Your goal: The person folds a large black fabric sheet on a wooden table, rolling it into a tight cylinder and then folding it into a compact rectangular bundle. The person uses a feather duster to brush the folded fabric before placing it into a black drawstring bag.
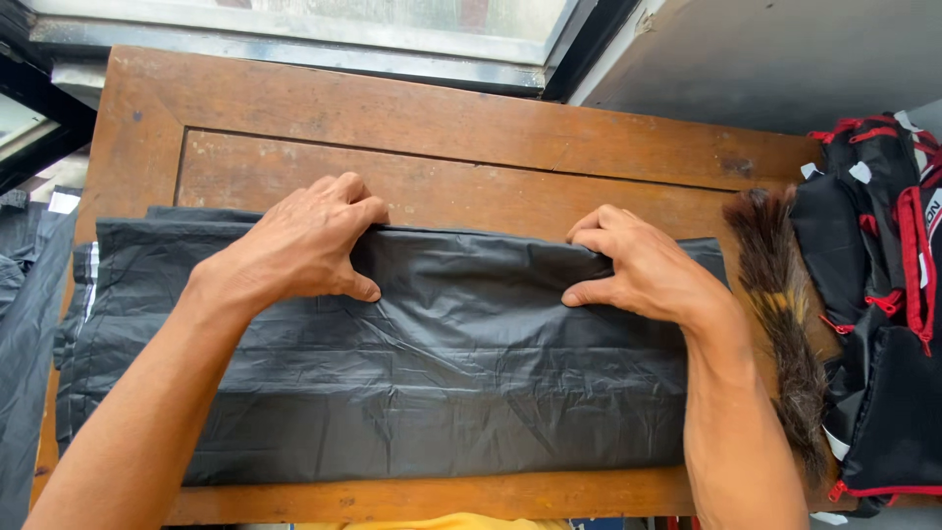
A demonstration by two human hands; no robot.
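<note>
1. Black, crinkled, thin waterproof fabric sheet (pixel 432 383), folded into a wide rectangle, lies flat across the worn brown wooden table (pixel 471 128), covering most of the near half of the tabletop.
2. Its far edge runs left to right about midway across the table, and both hands sit on that edge.
3. The left hand (pixel 299 240) is clenched on the far edge left of centre: fingers curled over the fold and tucked behind it, thumb pressed on the top surface, pinching the fabric.
4. The right hand (pixel 643 265) grasps the same edge right of centre in the same manner, fingers bent over the fold and thumb pointing inward along the cloth.
5. The two hands are well apart, with a slack, wrinkled stretch of fabric between them.
6. At the left end of the sheet, more layers of the same black material stick out, with a thin white strip (pixel 91 280) showing at the edge.
7. Just right of the sheet lies a brown-and-black bristly brush (pixel 785 314), stretched along the table's right side.
8. Beyond the brush, at the right edge of view, sits a heap of black bags with red zip trim (pixel 883 294).
9. A metal-framed window (pixel 324 29) runs behind the table's far edge.
</note>
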